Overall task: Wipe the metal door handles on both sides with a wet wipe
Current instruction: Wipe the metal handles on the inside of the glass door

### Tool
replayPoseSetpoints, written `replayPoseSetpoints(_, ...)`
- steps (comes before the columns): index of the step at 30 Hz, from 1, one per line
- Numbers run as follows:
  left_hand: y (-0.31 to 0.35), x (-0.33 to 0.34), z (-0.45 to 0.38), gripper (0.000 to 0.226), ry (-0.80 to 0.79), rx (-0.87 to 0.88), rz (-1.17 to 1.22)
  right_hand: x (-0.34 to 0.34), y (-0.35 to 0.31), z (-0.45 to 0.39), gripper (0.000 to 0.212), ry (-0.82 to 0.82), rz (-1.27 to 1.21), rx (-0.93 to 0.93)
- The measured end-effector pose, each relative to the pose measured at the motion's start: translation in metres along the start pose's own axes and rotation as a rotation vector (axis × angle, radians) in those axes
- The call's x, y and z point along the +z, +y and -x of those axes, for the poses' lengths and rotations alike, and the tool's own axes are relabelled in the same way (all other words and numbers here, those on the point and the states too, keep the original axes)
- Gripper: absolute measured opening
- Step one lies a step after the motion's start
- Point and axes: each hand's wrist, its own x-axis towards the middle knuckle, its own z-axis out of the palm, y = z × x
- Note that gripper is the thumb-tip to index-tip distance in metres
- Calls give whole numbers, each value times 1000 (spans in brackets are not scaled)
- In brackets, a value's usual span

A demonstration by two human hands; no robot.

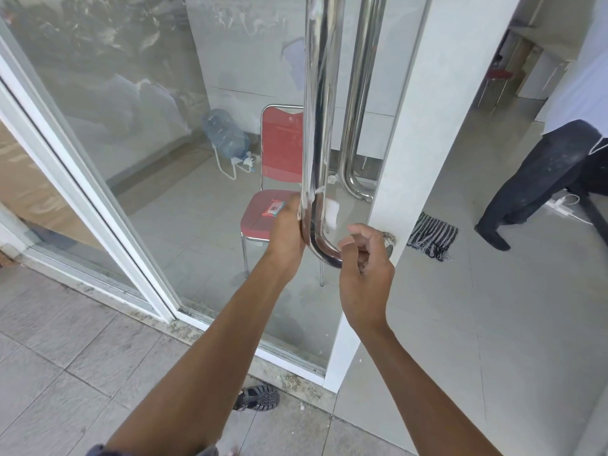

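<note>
The near steel door handle [317, 93] runs down the glass door and bends at the bottom into the white door frame [414, 126]. My left hand [288, 230] grips its lower straight part just above the bend. A white wet wipe [332, 209] shows past the handle at my fingers, pressed round the tube. My right hand [365, 261] has its fingers curled at the handle's short horizontal end, next to the mount on the frame. The far handle [357, 100] is on the other side of the glass, untouched.
Behind the glass stands a red chair [283, 143] with a wipes packet [273, 207] on its seat, and a water jug [227, 134] beyond it. A striped cloth [432, 236] lies in the open doorway. A person's legs [533, 189] stand at the right. My sandalled foot [258, 397] is by the threshold.
</note>
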Motion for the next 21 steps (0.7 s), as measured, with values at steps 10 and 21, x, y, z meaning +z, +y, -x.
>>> replayPoseSetpoints(10,-51,-2,32,28,171,427,-167,2,-2,1,17,-6,1,-2)
replayPoseSetpoints(21,-61,4,33,34,368,448,-271,-1,-8,0,17,-34,0,15)
